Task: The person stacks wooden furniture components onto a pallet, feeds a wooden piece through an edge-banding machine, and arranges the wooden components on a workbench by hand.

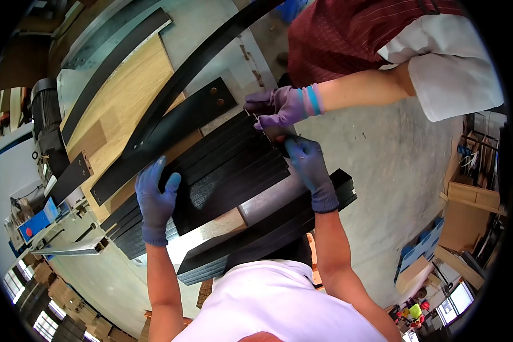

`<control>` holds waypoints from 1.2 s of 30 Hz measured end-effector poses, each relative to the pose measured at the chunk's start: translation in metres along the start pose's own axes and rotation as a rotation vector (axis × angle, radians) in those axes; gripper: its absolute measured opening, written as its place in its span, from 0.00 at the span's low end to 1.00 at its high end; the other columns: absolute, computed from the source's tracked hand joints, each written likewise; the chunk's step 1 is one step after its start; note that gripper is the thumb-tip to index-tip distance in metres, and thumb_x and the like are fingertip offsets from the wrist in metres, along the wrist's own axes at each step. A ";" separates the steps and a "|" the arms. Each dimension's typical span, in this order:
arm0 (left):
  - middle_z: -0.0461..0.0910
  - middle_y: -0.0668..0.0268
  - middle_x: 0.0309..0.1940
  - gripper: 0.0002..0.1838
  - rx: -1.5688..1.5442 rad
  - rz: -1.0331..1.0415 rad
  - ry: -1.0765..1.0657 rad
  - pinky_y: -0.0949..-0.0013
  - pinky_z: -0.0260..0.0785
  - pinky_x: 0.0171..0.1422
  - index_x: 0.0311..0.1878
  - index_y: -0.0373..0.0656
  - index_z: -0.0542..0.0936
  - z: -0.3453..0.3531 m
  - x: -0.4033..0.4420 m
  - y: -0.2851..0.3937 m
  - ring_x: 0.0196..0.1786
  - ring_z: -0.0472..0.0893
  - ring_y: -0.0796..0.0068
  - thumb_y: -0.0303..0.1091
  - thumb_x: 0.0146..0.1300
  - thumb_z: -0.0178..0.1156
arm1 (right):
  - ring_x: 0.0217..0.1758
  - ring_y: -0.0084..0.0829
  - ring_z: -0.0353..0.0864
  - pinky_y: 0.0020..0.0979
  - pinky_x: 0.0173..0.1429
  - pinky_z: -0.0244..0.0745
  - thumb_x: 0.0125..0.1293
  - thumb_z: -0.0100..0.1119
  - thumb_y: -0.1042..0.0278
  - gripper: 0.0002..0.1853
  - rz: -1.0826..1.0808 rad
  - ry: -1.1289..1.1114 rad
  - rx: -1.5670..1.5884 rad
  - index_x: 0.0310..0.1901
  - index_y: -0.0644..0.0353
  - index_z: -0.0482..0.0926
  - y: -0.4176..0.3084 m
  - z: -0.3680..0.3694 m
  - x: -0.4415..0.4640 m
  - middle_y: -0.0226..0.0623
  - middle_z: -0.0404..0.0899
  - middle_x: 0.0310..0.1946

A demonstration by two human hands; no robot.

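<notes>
A stack of long black boards lies side by side at a slant in front of me. My left hand, in a blue-grey glove, rests at the stack's left end with thumb and fingers apart. At the right end, my right hand in a matching glove has its fingers curled against the board ends; its fingertips are partly hidden. Just beyond it, a co-worker's purple-gloved hand touches the stack's far right corner. Nearer my body lies another group of black boards.
Behind the stack are a black board with holes, a long curved black strip and a light wooden panel. A dark motor stands at left. The co-worker in a red apron stands across from me. Shelving is at right.
</notes>
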State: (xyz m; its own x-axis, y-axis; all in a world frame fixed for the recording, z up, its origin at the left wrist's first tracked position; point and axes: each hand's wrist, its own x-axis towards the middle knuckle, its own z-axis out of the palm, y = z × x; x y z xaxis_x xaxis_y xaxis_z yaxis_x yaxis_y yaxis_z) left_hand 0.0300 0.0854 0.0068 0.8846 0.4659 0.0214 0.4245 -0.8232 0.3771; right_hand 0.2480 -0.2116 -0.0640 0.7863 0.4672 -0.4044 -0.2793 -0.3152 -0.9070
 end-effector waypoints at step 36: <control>0.75 0.51 0.71 0.52 -0.066 -0.018 -0.196 0.55 0.67 0.77 0.80 0.40 0.64 -0.013 0.040 -0.037 0.72 0.75 0.50 0.21 0.50 0.76 | 0.37 0.15 0.81 0.22 0.40 0.76 0.76 0.59 0.72 0.10 0.034 -0.021 -0.013 0.51 0.65 0.87 0.001 0.001 0.000 0.30 0.88 0.37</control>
State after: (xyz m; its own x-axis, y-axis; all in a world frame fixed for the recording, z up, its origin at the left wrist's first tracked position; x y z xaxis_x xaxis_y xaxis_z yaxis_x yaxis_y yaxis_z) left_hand 0.0475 0.1391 0.0061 0.9005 0.4029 -0.1638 0.4325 -0.7893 0.4358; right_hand 0.2472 -0.2113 -0.0652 0.7645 0.4737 -0.4372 -0.2979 -0.3419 -0.8913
